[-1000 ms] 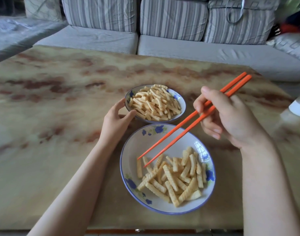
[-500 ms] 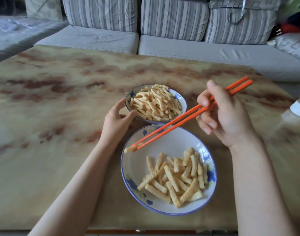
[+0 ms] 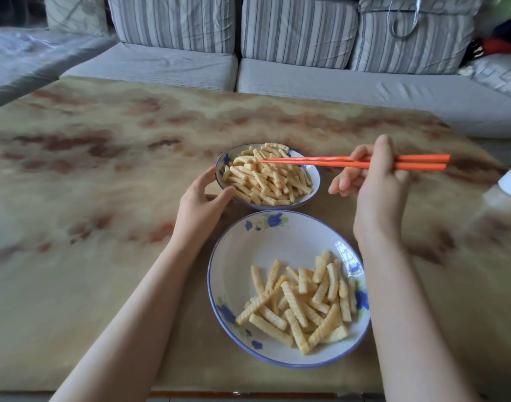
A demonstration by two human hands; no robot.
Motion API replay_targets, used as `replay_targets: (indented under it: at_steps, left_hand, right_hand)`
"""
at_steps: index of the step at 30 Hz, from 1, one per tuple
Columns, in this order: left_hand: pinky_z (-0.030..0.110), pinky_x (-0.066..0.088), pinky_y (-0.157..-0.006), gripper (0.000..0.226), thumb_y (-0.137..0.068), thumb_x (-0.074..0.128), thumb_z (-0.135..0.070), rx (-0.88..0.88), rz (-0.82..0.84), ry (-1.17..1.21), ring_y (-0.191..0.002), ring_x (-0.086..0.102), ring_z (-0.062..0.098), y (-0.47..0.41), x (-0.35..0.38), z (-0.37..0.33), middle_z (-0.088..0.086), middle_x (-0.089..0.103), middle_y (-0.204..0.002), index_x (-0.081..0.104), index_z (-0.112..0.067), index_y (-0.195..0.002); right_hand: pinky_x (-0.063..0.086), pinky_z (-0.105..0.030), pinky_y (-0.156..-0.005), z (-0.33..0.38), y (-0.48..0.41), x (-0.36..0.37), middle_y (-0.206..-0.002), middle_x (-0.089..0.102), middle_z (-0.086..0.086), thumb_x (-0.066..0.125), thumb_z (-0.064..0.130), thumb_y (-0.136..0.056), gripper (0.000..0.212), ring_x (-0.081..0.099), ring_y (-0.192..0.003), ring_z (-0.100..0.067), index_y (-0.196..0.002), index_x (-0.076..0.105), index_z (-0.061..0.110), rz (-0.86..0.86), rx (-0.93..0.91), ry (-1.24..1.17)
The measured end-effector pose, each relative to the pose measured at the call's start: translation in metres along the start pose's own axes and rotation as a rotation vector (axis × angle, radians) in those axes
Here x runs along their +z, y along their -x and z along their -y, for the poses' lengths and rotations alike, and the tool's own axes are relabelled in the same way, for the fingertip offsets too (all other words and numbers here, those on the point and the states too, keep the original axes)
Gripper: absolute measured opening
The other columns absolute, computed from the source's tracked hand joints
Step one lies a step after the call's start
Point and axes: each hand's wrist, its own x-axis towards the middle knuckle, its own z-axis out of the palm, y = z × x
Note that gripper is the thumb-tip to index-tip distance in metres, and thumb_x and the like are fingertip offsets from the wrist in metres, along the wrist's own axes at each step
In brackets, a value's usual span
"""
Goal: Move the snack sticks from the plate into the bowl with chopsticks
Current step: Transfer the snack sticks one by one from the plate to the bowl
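Head view: the sticks (image 3: 300, 303) left on the plate (image 3: 248, 245) lie heaped in its near right half, mostly pointing away, below and nearer the right hand (image 3: 376, 187). That hand grips the chopsticks (image 3: 321, 161) level, tips pointing left over the full bowl (image 3: 312, 195) beyond; whether they pinch a stick is unclear. The left hand (image 3: 202, 204) cups the bowl's left rim on the surface (image 3: 89, 198).

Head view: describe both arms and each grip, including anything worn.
The left grip and right grip are bare hands, with no gloves, rings or watch in sight. The left forearm and right forearm are bare as well: no sleeve shows down to the frame's bottom edge. The nails that show on the right grip look short and unpainted.
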Motion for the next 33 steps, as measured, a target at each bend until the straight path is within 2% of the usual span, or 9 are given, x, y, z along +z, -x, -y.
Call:
replay_targets:
  at_steps: [3, 8, 11, 14, 16, 21, 26, 28, 33]
  left_hand:
    - [0.035, 0.058, -0.084, 0.048, -0.089, 0.066, -0.022, 0.006, -0.002, -0.004, -0.082, 0.073, 0.014, 0.000, 0.000, 0.001, -0.001, 0.073, -0.109, 0.056, -0.027, -0.136]
    - [0.029, 0.058, -0.082, 0.048, -0.090, 0.066, -0.022, 0.014, -0.002, -0.012, -0.082, 0.073, 0.012, 0.000, 0.000, 0.000, -0.003, 0.073, -0.109, 0.055, -0.027, -0.136]
    - [0.032, 0.058, -0.083, 0.048, -0.089, 0.066, -0.024, 0.008, 0.001, -0.012, -0.084, 0.072, 0.012, -0.001, -0.001, 0.001, -0.002, 0.073, -0.108, 0.056, -0.028, -0.136]
    - [0.021, 0.056, -0.076, 0.047, -0.089, 0.067, -0.023, 0.002, 0.001, -0.012, -0.082, 0.072, 0.012, -0.002, -0.001, 0.002, 0.000, 0.073, -0.106, 0.056, -0.028, -0.135]
    - [0.018, 0.056, -0.070, 0.047, -0.090, 0.067, -0.022, -0.002, 0.000, -0.003, -0.079, 0.072, 0.013, -0.002, 0.000, 0.001, 0.000, 0.074, -0.104, 0.056, -0.027, -0.136]
    - [0.026, 0.057, -0.077, 0.048, -0.090, 0.067, -0.022, 0.018, 0.001, -0.007, -0.082, 0.072, 0.015, -0.002, 0.000, 0.001, -0.001, 0.070, -0.118, 0.055, -0.026, -0.136]
    - [0.021, 0.055, -0.074, 0.048, -0.090, 0.067, -0.022, 0.022, 0.003, -0.002, -0.083, 0.072, 0.013, -0.001, 0.000, 0.001, -0.003, 0.070, -0.119, 0.055, -0.026, -0.136]
    - [0.013, 0.053, -0.070, 0.048, -0.090, 0.067, -0.021, 0.034, -0.002, -0.003, -0.083, 0.071, 0.010, 0.000, 0.000, -0.001, -0.006, 0.068, -0.121, 0.055, -0.025, -0.137]
    - [0.003, 0.045, -0.060, 0.048, -0.091, 0.066, -0.019, 0.057, -0.004, -0.005, -0.074, 0.065, -0.009, 0.002, 0.000, -0.004, -0.013, 0.064, -0.122, 0.055, -0.022, -0.138]
  right_hand:
    - [0.031, -0.024, -0.039, -0.005, 0.002, 0.002, -0.035, 0.047, -0.002, 0.033, 0.027, -0.105, 0.046, 0.051, -0.033, -0.019, -0.065, 0.050, 0.011, 0.046, -0.007, 0.044]
    - [0.026, -0.027, -0.040, 0.012, -0.002, -0.010, -0.035, 0.044, 0.001, 0.034, 0.027, -0.104, 0.045, 0.044, -0.030, -0.018, -0.064, 0.050, 0.013, 0.088, -0.049, 0.023]
    - [0.024, -0.025, -0.038, 0.024, -0.006, -0.024, -0.046, 0.048, 0.004, 0.037, 0.023, -0.103, 0.050, 0.037, -0.028, -0.014, -0.056, 0.053, 0.018, 0.191, -0.018, -0.056]
    - [0.030, -0.019, -0.035, 0.035, -0.007, -0.040, -0.059, 0.048, 0.003, 0.038, 0.024, -0.103, 0.042, 0.033, -0.029, -0.012, -0.063, 0.046, 0.011, 0.355, 0.040, 0.013]
    - [0.031, -0.020, -0.033, 0.043, -0.003, -0.047, -0.055, 0.043, 0.001, 0.038, 0.027, -0.102, 0.043, 0.031, -0.028, -0.013, -0.064, 0.043, 0.008, 0.469, 0.055, 0.120]
    - [0.032, -0.020, -0.033, 0.056, 0.013, -0.046, -0.038, 0.036, 0.002, 0.041, 0.038, -0.093, 0.043, 0.035, -0.024, -0.017, -0.063, 0.042, 0.006, 0.651, 0.064, 0.255]
    - [0.031, -0.019, -0.034, 0.061, 0.019, -0.043, -0.033, 0.033, -0.006, 0.044, 0.043, -0.089, 0.045, 0.040, -0.024, -0.025, -0.057, 0.047, 0.011, 0.717, 0.097, 0.301]
    - [0.032, -0.021, -0.034, 0.059, 0.020, -0.041, -0.033, 0.034, -0.006, 0.044, 0.041, -0.091, 0.045, 0.040, -0.024, -0.024, -0.057, 0.049, 0.012, 0.744, 0.100, 0.289]
    - [0.036, -0.025, -0.036, 0.050, 0.020, -0.033, -0.051, 0.036, -0.027, 0.045, 0.044, -0.091, 0.044, 0.039, -0.026, -0.021, -0.056, 0.050, 0.017, 0.689, 0.055, 0.283]
